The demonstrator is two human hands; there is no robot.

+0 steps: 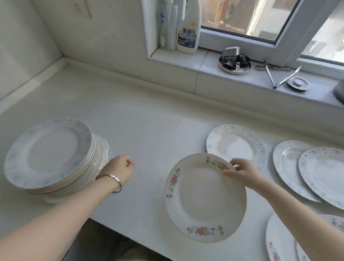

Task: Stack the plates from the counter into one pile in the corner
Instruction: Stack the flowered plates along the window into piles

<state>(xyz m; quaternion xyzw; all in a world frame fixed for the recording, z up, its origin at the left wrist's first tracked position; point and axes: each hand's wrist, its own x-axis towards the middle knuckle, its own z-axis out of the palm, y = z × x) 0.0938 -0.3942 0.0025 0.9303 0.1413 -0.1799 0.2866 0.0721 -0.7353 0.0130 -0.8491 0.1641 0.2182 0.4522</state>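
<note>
1. Left hand (120,167), bracelet (113,179) at the wrist, hovers over the counter (158,114) with fingers loosely curled and nothing in them, just right of the pile (49,156).
2. One pile stands at the counter's left end, near the wall. I make out roughly a dozen rims under a blue-patterned top plate, though I cannot count them exactly.
3. One flowered plate (204,197) hangs lifted and tilted at centre, its near edge past the counter's front. Being round, it has no long axis to line up.
4. My right hand (242,173) pinches that plate's far right rim, thumb on its face.
5. From this grip the pile lies well to the left, with my empty left hand between them and nearer to it.
6. Right of the grip I count three blue-rimmed plates (235,145) flat on the counter, two of them overlapping. At lower right lie at least two more flowered plates (276,243), partly behind my forearm.
</note>
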